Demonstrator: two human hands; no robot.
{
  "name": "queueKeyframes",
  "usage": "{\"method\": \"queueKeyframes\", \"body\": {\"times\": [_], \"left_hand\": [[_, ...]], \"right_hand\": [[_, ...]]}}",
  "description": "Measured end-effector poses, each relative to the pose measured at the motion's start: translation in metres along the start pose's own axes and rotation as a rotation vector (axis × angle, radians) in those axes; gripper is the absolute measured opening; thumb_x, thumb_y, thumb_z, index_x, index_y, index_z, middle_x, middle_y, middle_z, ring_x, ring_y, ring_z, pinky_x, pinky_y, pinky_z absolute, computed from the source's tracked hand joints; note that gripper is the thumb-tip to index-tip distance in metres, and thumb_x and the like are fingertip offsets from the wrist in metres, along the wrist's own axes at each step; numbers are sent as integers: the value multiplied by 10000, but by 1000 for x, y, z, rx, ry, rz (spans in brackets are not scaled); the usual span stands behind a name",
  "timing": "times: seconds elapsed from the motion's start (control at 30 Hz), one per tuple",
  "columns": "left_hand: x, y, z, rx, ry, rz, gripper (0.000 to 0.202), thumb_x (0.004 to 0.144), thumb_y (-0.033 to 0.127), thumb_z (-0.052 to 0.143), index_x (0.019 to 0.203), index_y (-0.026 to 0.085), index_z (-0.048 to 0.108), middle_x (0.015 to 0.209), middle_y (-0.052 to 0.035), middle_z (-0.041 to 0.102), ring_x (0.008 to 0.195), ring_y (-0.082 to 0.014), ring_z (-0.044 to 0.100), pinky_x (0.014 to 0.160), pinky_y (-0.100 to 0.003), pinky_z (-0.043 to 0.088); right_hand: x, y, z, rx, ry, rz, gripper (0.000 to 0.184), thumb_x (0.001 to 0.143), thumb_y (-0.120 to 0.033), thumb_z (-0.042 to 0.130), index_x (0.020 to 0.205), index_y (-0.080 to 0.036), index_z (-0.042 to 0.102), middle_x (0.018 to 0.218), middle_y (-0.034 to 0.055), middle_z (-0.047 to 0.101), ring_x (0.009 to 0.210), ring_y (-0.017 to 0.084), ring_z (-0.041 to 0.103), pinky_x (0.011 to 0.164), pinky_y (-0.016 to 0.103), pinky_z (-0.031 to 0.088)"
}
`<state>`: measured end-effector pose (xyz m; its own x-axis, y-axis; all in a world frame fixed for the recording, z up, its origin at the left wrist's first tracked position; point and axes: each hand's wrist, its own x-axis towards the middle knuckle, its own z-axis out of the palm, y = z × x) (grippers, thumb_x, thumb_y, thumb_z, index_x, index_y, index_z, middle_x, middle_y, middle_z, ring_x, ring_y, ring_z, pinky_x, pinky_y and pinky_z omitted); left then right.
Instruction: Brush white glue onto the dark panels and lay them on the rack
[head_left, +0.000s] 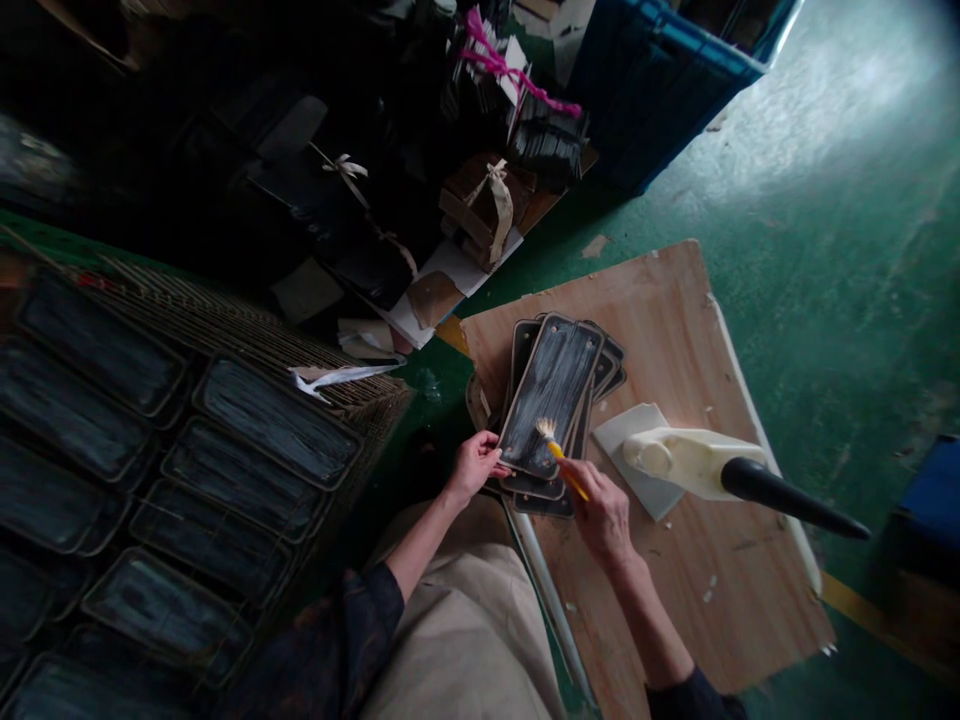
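My right hand (602, 512) is closed round the yellow handle of a small paintbrush (553, 440). Its pale bristles touch the lower part of a dark rectangular panel (555, 375) with rounded corners, light edges and small corner holes. Streaky wet-looking marks run along the panel's face. At its lower left corner, my left hand (477, 465) pinches the edge between thumb and fingers. Under this panel lie several similar panels (611, 372), stacked unevenly. To the right, a cream bottle (686, 460) with a long black nozzle lies on a white pad (634, 420).
A wooden board (675, 330) bears the stack. At left, a wire rack (360, 405) holds rows of dark panels (277, 418). Tied bundles (487, 205) stand at the back beside a blue crate (645, 90). Green floor (847, 230) extends to the right.
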<state>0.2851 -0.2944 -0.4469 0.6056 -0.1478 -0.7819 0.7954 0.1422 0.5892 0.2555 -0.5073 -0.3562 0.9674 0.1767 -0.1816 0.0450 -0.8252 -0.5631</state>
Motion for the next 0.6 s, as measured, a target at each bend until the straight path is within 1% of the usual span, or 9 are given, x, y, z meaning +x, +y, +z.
{"method": "queueKeyframes", "body": {"times": [0.07, 0.13, 0.27, 0.37, 0.43, 0.5, 0.6], "left_hand": [[-2, 2, 0, 0, 1, -5, 220, 781, 271, 666, 898, 132, 542, 666, -9, 666, 533, -153, 694, 522, -229, 584], [-3, 3, 1, 0, 4, -12, 204, 790, 256, 661, 893, 130, 538, 671, -12, 667, 535, -150, 694, 527, -228, 584], [-5, 5, 2, 9, 13, -25, 175, 804, 234, 644, 883, 127, 531, 672, -21, 669, 539, -148, 693, 518, -220, 574], [-8, 9, 3, 40, 1, -19, 153, 805, 223, 633, 877, 127, 539, 687, -25, 674, 556, -147, 697, 520, -216, 571], [-11, 12, 4, 55, -19, -6, 147, 798, 222, 632, 871, 131, 542, 700, -21, 674, 566, -147, 699, 516, -214, 568], [-14, 14, 6, 58, -32, 10, 151, 791, 232, 631, 867, 138, 540, 697, -15, 671, 567, -152, 700, 504, -214, 563], [-16, 14, 10, 56, -7, 22, 170, 779, 243, 638, 862, 145, 526, 666, -5, 657, 550, -159, 696, 489, -219, 557]], "right_hand": [[-22, -7, 6, 51, -27, 26, 259, 982, -226, 403, 1168, -228, 584, 1008, 65, 670, 827, 174, 635, 707, 260, 458], [-36, -11, 11, 106, -28, 65, 245, 982, -227, 410, 1154, -219, 584, 987, 61, 665, 806, 162, 638, 696, 245, 467], [-48, -16, 14, 175, -35, 99, 226, 984, -229, 415, 1123, -204, 592, 960, 53, 654, 792, 143, 638, 697, 220, 477], [-51, -18, 6, 235, -26, 100, 218, 978, -228, 432, 1122, -210, 594, 960, 43, 655, 817, 139, 646, 714, 214, 486], [-48, -18, -4, 292, 34, 112, 212, 971, -232, 452, 1129, -216, 592, 982, 39, 656, 850, 139, 653, 741, 215, 493], [-38, -16, -13, 336, 130, 140, 205, 961, -246, 483, 1132, -222, 593, 1000, 35, 659, 871, 140, 658, 760, 219, 495], [-2, -12, -20, 347, 259, 131, 200, 954, -271, 504, 1119, -221, 606, 981, 33, 664, 854, 142, 656, 756, 229, 490]]}}
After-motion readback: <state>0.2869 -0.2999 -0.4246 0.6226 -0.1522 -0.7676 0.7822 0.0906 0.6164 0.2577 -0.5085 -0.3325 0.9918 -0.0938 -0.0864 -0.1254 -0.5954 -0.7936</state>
